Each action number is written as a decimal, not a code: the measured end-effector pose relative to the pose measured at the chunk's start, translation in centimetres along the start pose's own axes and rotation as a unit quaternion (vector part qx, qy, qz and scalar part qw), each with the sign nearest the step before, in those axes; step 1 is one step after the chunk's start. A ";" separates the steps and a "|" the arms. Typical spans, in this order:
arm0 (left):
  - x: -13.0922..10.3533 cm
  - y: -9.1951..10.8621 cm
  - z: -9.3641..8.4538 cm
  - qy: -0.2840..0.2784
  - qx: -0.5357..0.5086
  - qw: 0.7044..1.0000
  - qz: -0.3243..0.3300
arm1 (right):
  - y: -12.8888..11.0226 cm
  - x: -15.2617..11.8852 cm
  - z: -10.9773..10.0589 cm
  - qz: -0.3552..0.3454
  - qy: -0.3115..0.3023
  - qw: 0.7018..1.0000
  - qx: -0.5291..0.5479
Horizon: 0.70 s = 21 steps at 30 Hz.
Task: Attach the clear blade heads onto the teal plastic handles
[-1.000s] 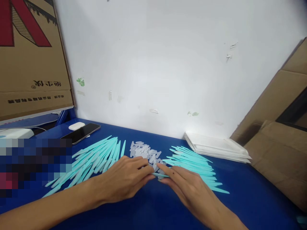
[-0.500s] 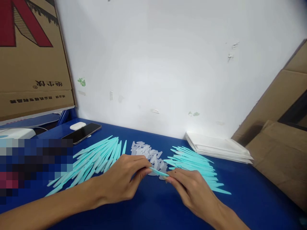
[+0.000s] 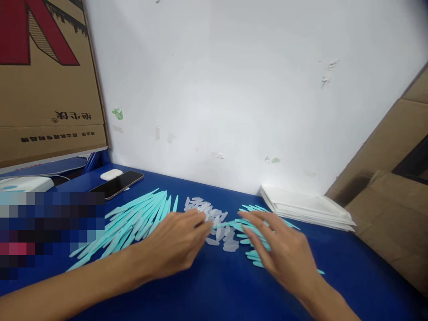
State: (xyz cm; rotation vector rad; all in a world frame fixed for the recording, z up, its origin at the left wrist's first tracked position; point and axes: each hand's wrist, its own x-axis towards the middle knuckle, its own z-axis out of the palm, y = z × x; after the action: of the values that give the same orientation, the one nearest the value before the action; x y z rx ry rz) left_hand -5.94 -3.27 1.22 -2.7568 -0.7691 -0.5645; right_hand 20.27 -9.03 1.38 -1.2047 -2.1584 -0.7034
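My left hand (image 3: 182, 238) is closed, fingertips pinched on the end of a thin teal stick (image 3: 224, 224) that points right. Over the right-hand pile of teal sticks (image 3: 256, 256) is my right hand (image 3: 281, 245), its fingers apart and nothing seen between them. Small translucent pale pieces (image 3: 230, 245) lie in a heap between the hands, partly behind my left fingers. A larger fan of teal sticks (image 3: 133, 218) spreads to the left, behind my left forearm.
A phone (image 3: 117, 185) and a white case (image 3: 111, 174) lie at the back left of the blue table (image 3: 214, 294). White flat sheets (image 3: 304, 207) are stacked at the back right. Cardboard boxes (image 3: 50, 89) stand at both sides, before a white wall.
My right hand has let go of the teal piece both hands held, opened and moved right over the pile. My left hand has shifted slightly, with a teal stick at its fingertips.
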 end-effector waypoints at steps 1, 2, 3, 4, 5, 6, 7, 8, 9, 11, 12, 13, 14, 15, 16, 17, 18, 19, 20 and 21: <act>0.2 -0.7 -0.2 0.018 0.020 0.999 -0.026 | 0.5 0.1 -0.2 0.027 0.028 0.999 -0.034; 0.4 -1.4 -0.5 0.033 0.040 0.997 -0.058 | 1.0 0.3 -0.5 0.051 0.048 0.996 -0.058; 0.5 -2.0 -0.8 0.039 0.060 0.993 -0.097 | 1.3 0.3 -0.6 0.070 0.056 0.993 -0.073; 0.7 -2.6 -1.1 0.029 0.076 0.987 -0.135 | 1.5 0.4 -0.7 0.082 0.057 0.992 -0.080; 0.9 -3.1 -1.3 0.004 0.087 0.981 -0.172 | 1.6 0.4 -0.7 0.086 0.051 0.992 -0.080; 1.0 -3.5 -1.5 -0.030 0.091 0.975 -0.202 | 1.7 0.4 -0.6 0.086 0.040 0.993 -0.076; 1.1 -3.8 -1.6 -0.066 0.091 0.968 -0.223 | 1.6 0.3 -0.4 0.082 0.027 0.994 -0.070; 1.1 -4.0 -1.6 -0.096 0.089 0.963 -0.236 | 1.6 0.3 -0.2 0.077 0.014 0.995 -0.064; 1.1 -4.1 -1.5 -0.117 0.087 0.959 -0.242 | 1.5 0.2 0.0 0.072 0.000 0.996 -0.060; 0.8 -4.1 -1.0 -0.137 0.084 0.956 -0.245 | 1.7 0.0 0.4 0.067 -0.031 0.995 -0.061; 0.7 -4.0 -0.7 -0.140 0.083 0.956 -0.243 | 1.9 -0.1 0.6 0.066 -0.048 0.995 -0.064; 0.5 -3.9 -0.5 -0.143 0.080 0.957 -0.240 | 2.1 -0.3 0.8 0.063 -0.067 0.994 -0.066; 0.4 -3.7 -0.2 -0.144 0.077 0.958 -0.236 | 2.4 -0.4 1.0 0.060 -0.086 0.992 -0.068; 0.2 -3.5 0.0 -0.144 0.074 0.960 -0.230 | 2.8 -0.6 1.1 0.053 -0.108 0.991 -0.067; 0.1 -3.3 0.1 -0.143 0.070 0.961 -0.224 | 3.1 -0.7 1.2 0.044 -0.131 0.988 -0.063; 0.1 -3.2 0.2 -0.142 0.067 0.963 -0.218 | 3.4 -0.8 1.3 0.034 -0.155 0.986 -0.058; 0.0 -3.0 0.3 -0.140 0.065 0.965 -0.214 | 3.6 -0.9 1.3 0.026 -0.180 0.982 -0.053; 0.0 -3.0 0.3 -0.138 0.064 0.966 -0.211 | 3.8 -0.9 1.4 0.021 -0.205 0.977 -0.050; 0.0 -2.9 0.3 -0.136 0.064 0.966 -0.209 | 4.0 -1.0 1.4 0.019 -0.226 0.973 -0.050; 0.0 -2.9 0.2 -0.134 0.064 0.967 -0.209 | 4.1 -1.0 1.4 0.019 -0.242 0.969 -0.053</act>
State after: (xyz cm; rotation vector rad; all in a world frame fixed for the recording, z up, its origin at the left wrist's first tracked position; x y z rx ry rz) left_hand -7.44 -0.77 1.31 -2.5878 -1.4147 -0.1979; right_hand 24.01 -6.76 0.37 -1.6037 -2.5010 -0.5542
